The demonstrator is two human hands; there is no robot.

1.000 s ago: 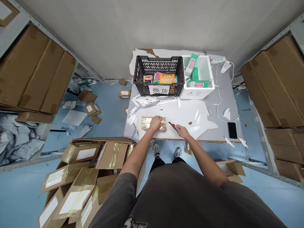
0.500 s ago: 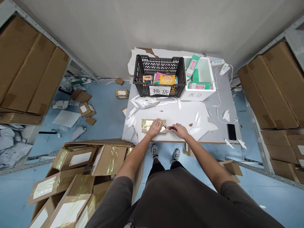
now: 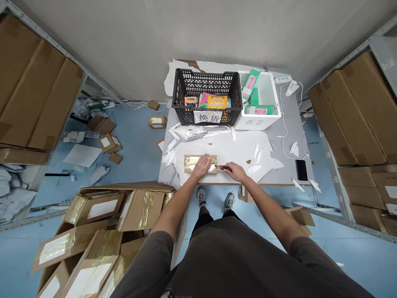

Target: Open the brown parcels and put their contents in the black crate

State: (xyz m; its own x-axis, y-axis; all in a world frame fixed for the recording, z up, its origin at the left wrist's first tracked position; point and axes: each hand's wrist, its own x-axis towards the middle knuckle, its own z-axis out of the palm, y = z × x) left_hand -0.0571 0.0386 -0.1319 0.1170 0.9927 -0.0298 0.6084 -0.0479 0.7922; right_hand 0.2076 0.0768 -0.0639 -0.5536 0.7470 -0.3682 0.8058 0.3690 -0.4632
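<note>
A small taped cardboard box with a white label lies flat on the white paper near the table's front edge. My left hand lies on top of the box, fingers stretched out and pointing away from me. To the right of the box, my right hand is closed around a red and black utility knife. The knife points left, its blade touching the right end of the box close to my left fingertips. How deep the blade sits cannot be made out.
A black crate with small packages and a white bin of green-and-pink boxes stand behind. Paper scraps, a phone and a power strip lie on the table. A large carton of parcels stands lower left; shelves flank both sides.
My right hand has brought the knife left, from beside the box to its right end. My left hand has flattened on the box. Between the last two frames the hands barely move.
</note>
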